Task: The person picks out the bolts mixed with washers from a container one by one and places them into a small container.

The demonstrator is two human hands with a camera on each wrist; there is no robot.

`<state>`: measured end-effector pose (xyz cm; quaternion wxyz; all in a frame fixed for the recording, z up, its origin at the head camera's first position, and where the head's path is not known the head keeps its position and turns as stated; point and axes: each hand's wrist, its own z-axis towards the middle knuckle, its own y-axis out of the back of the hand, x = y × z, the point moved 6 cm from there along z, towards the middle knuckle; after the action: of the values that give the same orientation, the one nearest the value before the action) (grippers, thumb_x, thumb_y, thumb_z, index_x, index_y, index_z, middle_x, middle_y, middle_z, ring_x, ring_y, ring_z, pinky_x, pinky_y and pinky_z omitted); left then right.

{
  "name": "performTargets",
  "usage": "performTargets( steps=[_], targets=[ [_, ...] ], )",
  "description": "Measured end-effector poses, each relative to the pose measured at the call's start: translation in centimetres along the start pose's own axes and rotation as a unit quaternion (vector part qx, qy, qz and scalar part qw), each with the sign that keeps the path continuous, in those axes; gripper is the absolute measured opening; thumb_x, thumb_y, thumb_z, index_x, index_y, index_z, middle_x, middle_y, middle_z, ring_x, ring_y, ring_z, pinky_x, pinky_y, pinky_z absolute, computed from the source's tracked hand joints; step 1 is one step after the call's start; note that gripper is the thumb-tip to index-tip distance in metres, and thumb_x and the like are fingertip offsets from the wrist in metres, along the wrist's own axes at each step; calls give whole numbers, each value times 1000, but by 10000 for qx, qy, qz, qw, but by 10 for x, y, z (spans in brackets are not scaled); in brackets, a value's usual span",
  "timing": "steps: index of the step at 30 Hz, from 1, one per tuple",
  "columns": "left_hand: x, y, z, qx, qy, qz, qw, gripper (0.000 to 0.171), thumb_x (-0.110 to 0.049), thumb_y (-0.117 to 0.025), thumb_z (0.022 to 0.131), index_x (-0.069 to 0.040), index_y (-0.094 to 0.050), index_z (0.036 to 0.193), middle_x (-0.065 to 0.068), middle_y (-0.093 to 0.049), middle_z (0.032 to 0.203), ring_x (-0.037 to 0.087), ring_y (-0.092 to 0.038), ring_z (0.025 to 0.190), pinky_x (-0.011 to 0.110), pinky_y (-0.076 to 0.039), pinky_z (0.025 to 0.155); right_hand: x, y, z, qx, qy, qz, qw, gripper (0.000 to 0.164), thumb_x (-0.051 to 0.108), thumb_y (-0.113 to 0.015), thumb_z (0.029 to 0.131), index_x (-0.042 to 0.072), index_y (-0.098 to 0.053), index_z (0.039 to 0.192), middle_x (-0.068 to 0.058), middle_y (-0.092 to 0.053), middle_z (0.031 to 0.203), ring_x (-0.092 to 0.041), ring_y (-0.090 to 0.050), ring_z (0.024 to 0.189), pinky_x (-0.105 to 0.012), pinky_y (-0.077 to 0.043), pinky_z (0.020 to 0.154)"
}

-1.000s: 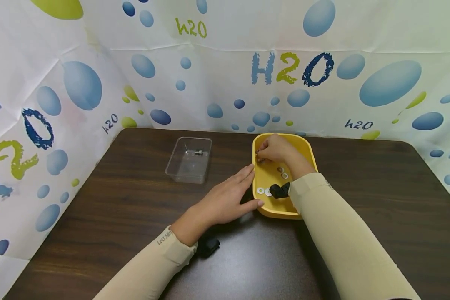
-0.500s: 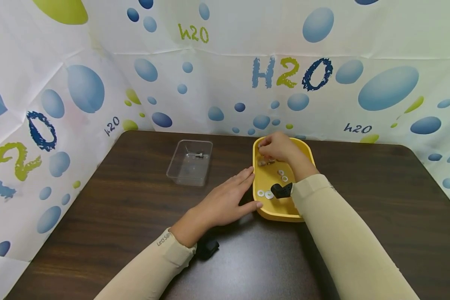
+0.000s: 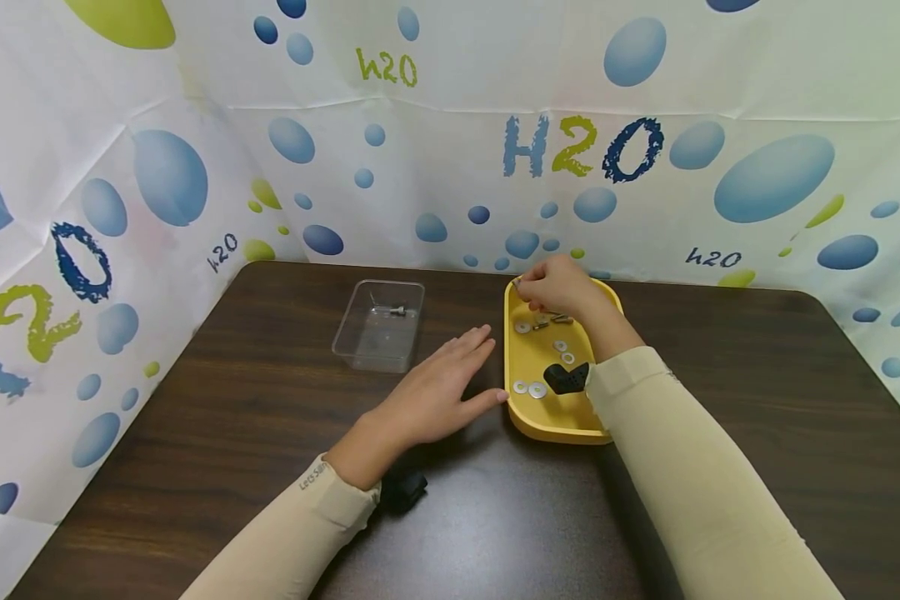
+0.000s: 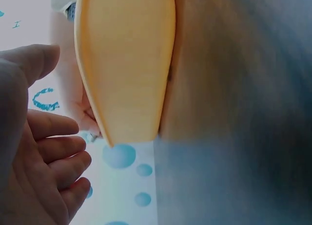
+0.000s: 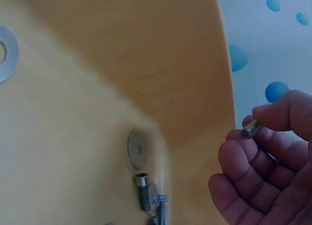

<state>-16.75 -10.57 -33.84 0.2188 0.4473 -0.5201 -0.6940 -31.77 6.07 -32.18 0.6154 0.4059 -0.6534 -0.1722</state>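
Observation:
My right hand (image 3: 562, 287) is over the far left end of a yellow tray (image 3: 558, 435). Between thumb and fingers it pinches a short metal bolt (image 5: 252, 129), seen end-on in the right wrist view; the rest of the bolt is hidden by the fingers. Below it in the tray lie several bolts (image 5: 142, 192) and a flat washer (image 5: 137, 150). More washers (image 3: 537, 390) lie toward the tray's near end. My left hand (image 3: 435, 396), fingers extended, hovers just left of the tray, its thumb tip close to the rim; whether they touch I cannot tell.
A clear plastic container (image 3: 378, 358) stands left of the tray, with a bolt (image 3: 397, 311) and other small hardware inside. The dark wooden table (image 3: 217, 400) backs onto a white sheet printed with blue drops (image 3: 772, 179).
My right hand has risen from the hardware to the tray's far left edge, with the bolt in its fingers. My left hand has drawn slightly left, its fingers off the tray's wall.

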Motion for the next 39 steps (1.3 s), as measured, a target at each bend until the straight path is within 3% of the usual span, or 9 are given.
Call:
performTargets(
  steps=[7, 17, 27, 35, 39],
  targets=[
    [20, 16, -6, -375, 225, 72, 9990, 73, -54, -51, 98, -11, -33, 154, 4, -23, 164, 19, -21, 151, 39, -17, 123, 15, 4, -3, -212, 340, 208, 9990, 28, 28, -60, 95, 6, -75, 103, -11, -71, 98, -26, -64, 91, -37, -55, 85],
    [66, 39, -29, -850, 705, 162, 9938, 74, -49, -54, 98, -4, -33, 153, 8, -21, 164, 27, -20, 151, 49, -21, 121, 45, 8, -12, -790, 815, 112, 9935, 28, 32, -59, 95, 11, -75, 105, -7, -71, 97, -23, -66, 88, -31, -51, 74],
    [112, 50, -53, -755, 1339, 112, 9881, 80, -51, -54, 98, 0, -27, 154, 15, -15, 165, 33, -14, 152, 53, -15, 121, 80, 0, -22, -913, 1334, 367, 9862, 28, 33, -60, 96, 11, -76, 103, -5, -71, 89, -19, -65, 83, -32, -52, 74],
    [129, 51, -56, -707, 1587, -48, 9848, 75, -49, -42, 103, 0, -23, 155, 15, -12, 165, 33, -11, 152, 55, -16, 120, 116, -16, -35, -888, 1980, 242, 9759, 28, 29, -61, 95, 9, -77, 107, -3, -73, 99, -18, -61, 86, -31, -54, 78],
    [136, 50, -56, -717, 1613, -177, 9841, 68, -43, -37, 105, -1, -20, 156, 14, -10, 166, 33, -12, 152, 56, -18, 120, 135, -30, -40, -834, 2222, 179, 9713, 26, 28, -61, 95, 11, -77, 106, -1, -74, 96, -17, -60, 83, -28, -54, 75]
  ],
)
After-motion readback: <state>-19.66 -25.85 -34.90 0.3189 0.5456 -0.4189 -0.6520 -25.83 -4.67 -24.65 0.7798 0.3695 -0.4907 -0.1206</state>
